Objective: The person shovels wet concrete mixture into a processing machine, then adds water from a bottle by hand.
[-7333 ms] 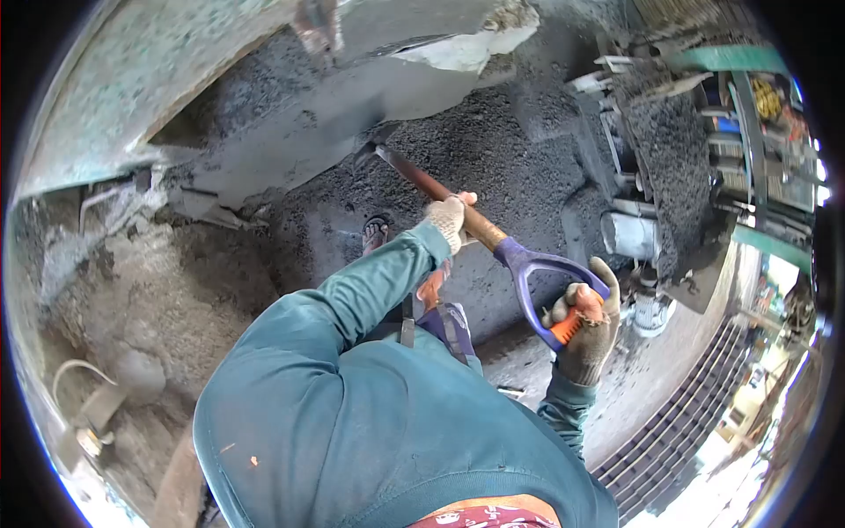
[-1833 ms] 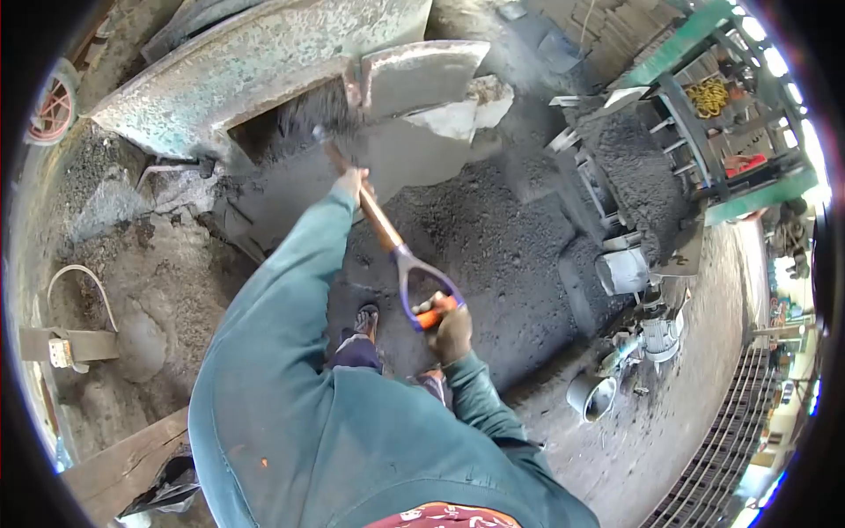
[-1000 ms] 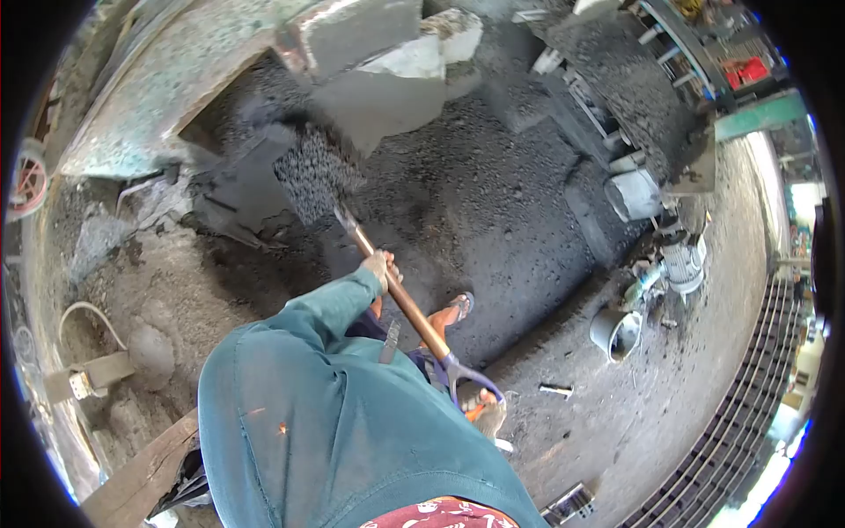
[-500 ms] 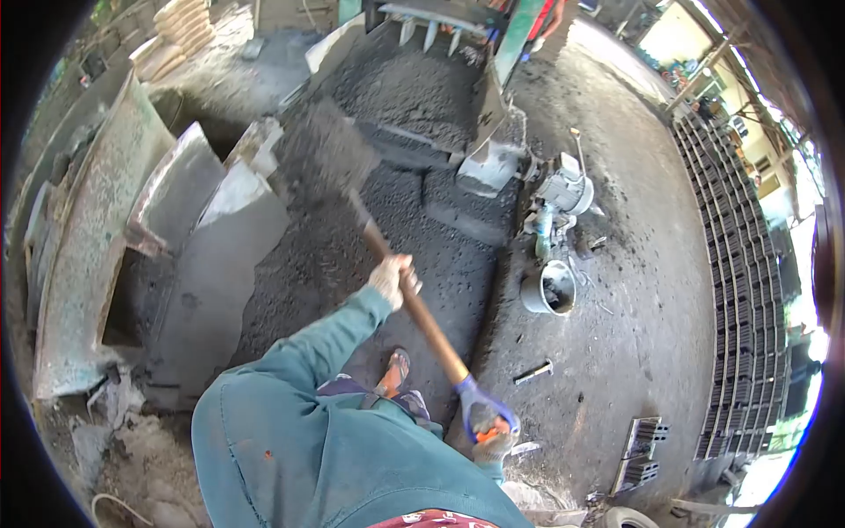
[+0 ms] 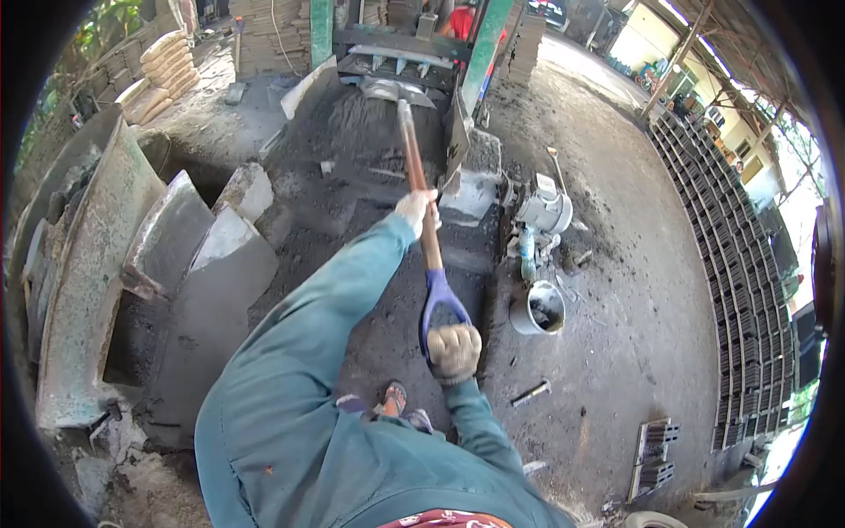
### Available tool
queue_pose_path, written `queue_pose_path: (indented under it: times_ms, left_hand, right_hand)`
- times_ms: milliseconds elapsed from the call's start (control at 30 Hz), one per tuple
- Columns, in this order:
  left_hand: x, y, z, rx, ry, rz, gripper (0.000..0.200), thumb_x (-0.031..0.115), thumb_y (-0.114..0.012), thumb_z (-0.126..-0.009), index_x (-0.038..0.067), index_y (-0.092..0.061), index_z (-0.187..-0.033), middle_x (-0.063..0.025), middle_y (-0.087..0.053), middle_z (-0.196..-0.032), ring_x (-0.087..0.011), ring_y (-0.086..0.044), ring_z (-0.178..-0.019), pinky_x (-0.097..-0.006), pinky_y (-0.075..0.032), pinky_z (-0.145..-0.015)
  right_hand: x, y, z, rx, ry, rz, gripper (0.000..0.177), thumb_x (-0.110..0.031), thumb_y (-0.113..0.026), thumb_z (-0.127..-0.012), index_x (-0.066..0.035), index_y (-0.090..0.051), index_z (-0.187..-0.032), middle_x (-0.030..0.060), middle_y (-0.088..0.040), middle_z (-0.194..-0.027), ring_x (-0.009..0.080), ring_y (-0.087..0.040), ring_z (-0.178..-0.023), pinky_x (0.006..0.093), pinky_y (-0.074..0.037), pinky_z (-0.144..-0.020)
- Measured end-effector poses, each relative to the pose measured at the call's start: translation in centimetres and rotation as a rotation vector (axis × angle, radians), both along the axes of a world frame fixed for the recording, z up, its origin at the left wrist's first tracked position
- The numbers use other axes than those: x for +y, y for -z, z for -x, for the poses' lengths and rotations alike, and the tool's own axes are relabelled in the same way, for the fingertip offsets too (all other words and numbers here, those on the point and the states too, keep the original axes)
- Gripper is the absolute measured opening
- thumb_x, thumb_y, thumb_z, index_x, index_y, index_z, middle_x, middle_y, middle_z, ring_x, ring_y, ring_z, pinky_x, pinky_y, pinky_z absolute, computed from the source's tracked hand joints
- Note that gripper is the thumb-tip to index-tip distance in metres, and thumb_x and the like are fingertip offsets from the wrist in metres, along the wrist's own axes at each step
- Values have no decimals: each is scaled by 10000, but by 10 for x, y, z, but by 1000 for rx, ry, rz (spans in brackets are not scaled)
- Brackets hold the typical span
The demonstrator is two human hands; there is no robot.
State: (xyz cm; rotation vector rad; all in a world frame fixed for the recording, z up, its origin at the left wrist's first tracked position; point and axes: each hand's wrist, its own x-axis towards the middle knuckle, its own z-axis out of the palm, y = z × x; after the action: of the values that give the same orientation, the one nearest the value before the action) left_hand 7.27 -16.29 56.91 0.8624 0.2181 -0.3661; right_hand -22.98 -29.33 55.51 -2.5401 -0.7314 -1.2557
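A shovel with a wooden shaft and a purple D-handle stretches forward from me. My left hand, in a pale glove, is wrapped round the middle of its shaft. At the near end, my gloved right hand is closed on the D-handle. The metal blade is far forward, over a heap of dark grey material between the sides of a machine's trough. Whether any material lies on the blade is hard to tell. More dark material covers the ground below my arms.
Green machine posts rise ahead, with a person in red behind them. To the right are a motor, a bucket, a hammer and stacked blocks. Large metal sheets stand at left.
The shovel has swung forward and up from the ground material to the trough heap. Both hands have moved forward with it, still gripping. My view has tilted up slightly.
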Motion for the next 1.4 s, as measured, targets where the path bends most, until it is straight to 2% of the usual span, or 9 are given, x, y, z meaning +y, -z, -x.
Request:
queue_pose_path:
  times_ms: [167, 333, 567, 667, 933, 1167, 1233, 1267, 1400]
  left_hand:
    - [48, -16, 79, -21, 40, 382, 200, 250, -663, -911, 139, -519, -828, -43, -539, -695, -234, -578, -614, -463, -484, -655]
    - [151, 24, 183, -126, -266, 451, 244, 263, -653, -898, 165, -496, -740, -25, -528, -704, -204, -544, -598, -434, -482, -721]
    - [273, 150, 346, 644, -929, 454, 170, 160, -633, -917, 117, -505, -813, -39, -512, -655, -224, -511, -519, -509, -531, -708]
    - [329, 176, 383, 539, -1002, 515, 176, 159, -665, -900, 113, -511, -828, -36, -527, -673, -205, -536, -540, -484, -552, -683]
    - [510, 146, 398, 411, -1078, 583, 197, 155, -599, -943, 112, -509, -773, -19, -525, -612, -183, -522, -488, -430, -534, -615]
    - [733, 121, 410, 153, -995, -190, 296, 305, -587, -947, 80, -519, -766, -77, -560, -681, -225, -533, -513, -396, -501, -533]
    - [673, 104, 404, 472, -1029, 320, 279, 284, -613, -936, 49, -532, -810, -106, -594, -754, -250, -549, -538, -422, -527, -564]
    - [623, 90, 422, 370, -1014, 230, 233, 233, -622, -921, 38, -532, -830, -108, -585, -760, -258, -553, -548, -437, -534, -574]
    - [631, 87, 439, 417, -896, 242, 125, 109, -633, -866, 26, -543, -891, -117, -546, -701, -288, -578, -583, -502, -555, -591]
  right_hand:
    - [-74, 59, 35, 362, 60, -169, 168, -73, -692, -704, -153, -653, -847, 67, -652, -994, 274, -644, -984, 439, -523, -889]
    - [-94, 70, 75, 1007, 88, -1582, 85, -26, -686, -791, -30, -633, -857, 117, -672, -866, 245, -677, -671, 341, -580, -627]
    - [-12, 61, 68, 1722, 111, -1581, 142, -34, -680, -783, 10, -593, -886, 115, -616, -768, 223, -602, -526, 350, -555, -497]
    - [25, 91, 70, 1796, 161, -1574, 138, -51, -671, -792, 17, -585, -875, 108, -586, -728, 228, -588, -512, 398, -561, -477]
    - [261, -67, 92, 2168, -195, -1811, 131, -232, -596, -875, -127, -556, -807, 4, -490, -726, 150, -432, -568, 357, -384, -581]
    - [513, -101, 117, 2239, -559, -1697, 234, -222, -557, -926, -122, -443, -748, -11, -390, -703, 139, -381, -625, 347, -378, -679]
    - [500, -56, 114, 2309, -539, -1804, 220, -222, -557, -927, -113, -466, -759, 2, -413, -710, 155, -405, -635, 361, -396, -695]
    - [491, -45, 116, 2261, -224, -1795, 201, -226, -570, -914, -114, -488, -770, 15, -438, -714, 172, -418, -636, 374, -409, -696]
    - [503, -34, 138, 2315, -484, -1854, 151, -182, -525, -919, -87, -538, -803, 50, -462, -679, 226, -460, -605, 458, -438, -641]
